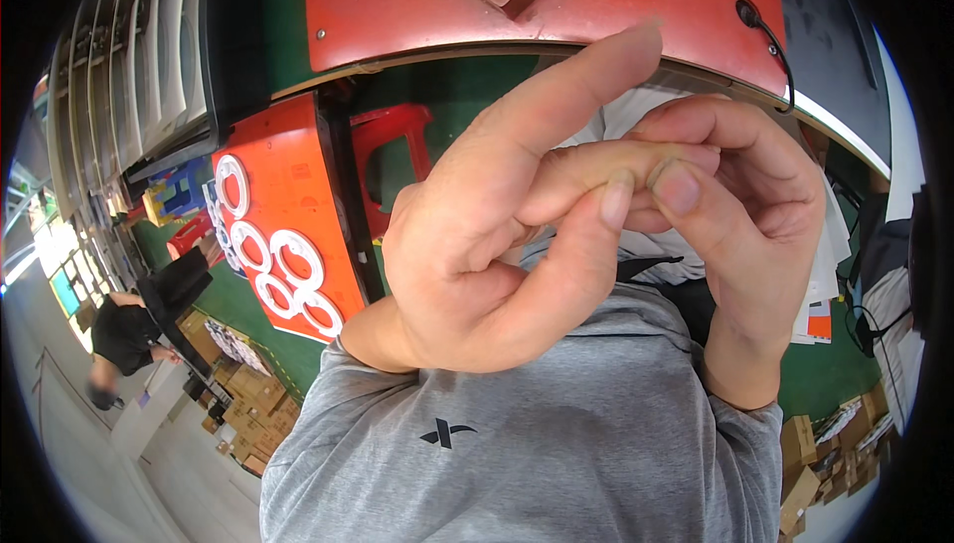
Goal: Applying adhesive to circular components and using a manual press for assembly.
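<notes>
Both of my hands are raised close together in front of my grey shirt. On my left hand (497,225) the index finger is stretched out, while the thumb presses against another finger in a pinch. My right hand (760,205) is closed, its thumb and bent fingers meeting around the fingertips of the left. Whatever lies between the fingertips, if anything, is too small or hidden to name. Beyond the hands is a red work surface (417,16), apart from them.
To the left, several white rings (296,257) lie on an orange-red table (283,146), beside a red stool (393,126). Curved racks (129,56) stand at far left. A person in black (129,329) is near stacked cardboard boxes (253,394). A black cable (780,56) hangs at right.
</notes>
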### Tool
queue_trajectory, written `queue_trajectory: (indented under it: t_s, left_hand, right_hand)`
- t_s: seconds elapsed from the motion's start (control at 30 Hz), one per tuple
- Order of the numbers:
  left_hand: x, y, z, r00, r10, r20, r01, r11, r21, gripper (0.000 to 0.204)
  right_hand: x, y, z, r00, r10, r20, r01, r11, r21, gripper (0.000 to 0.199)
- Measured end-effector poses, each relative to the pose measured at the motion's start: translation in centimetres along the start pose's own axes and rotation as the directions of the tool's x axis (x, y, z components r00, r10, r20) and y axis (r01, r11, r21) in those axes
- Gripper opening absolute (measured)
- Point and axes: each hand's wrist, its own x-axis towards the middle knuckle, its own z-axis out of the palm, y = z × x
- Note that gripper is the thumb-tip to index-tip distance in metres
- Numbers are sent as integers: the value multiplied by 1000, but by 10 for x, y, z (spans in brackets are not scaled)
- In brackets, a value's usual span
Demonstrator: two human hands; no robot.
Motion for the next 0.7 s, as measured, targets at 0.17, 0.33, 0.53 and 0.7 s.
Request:
queue_trajectory:
  t_s: [0.17, 0.33, 0.53, 0.7]
  left_hand:
    - [-1, 1, 3, 998, -19, -53, 22, 999, 43, 50]
    - [0, -9, -8, 994, -70, 89, 67, 997, 39, 54]
    - [7, -15, -12, 927, 328, 183, -334, 943, 1, 60]
    - [6, -31, -10, 898, 413, 154, -404, 911, -86, 60]
  right_hand:
    - [-1, 0, 0, 1000, 5, 1, -5, 999, -40, 30]
    - [0, -4, 0, 997, 79, -11, -79, 997, -10, 29]
    - [1, -3, -7, 987, 157, 24, -159, 983, 93, 30]
    - [4, -7, -6, 983, 173, 57, -178, 977, 116, 31]
